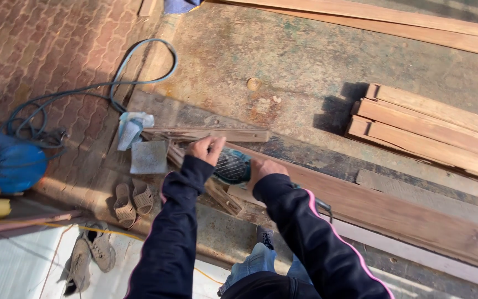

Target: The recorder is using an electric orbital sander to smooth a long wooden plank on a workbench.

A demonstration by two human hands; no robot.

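Two hands steadying a teal power sander [232,166] on the near end of a long board [394,213].

I am seeing my left hand [206,148] curling over the sander's front and my right hand [265,168] gripping its rear, apparently pressing it flat. The tool is showing a dotted, rounded teal housing; a sandpaper sheet [149,157] is lying nearby.

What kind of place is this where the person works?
Probably an open-air woodworking spot. Both hands, left hand and right hand, press a teal power sander on a long plank; more planks are stacked on the worn concrete floor.
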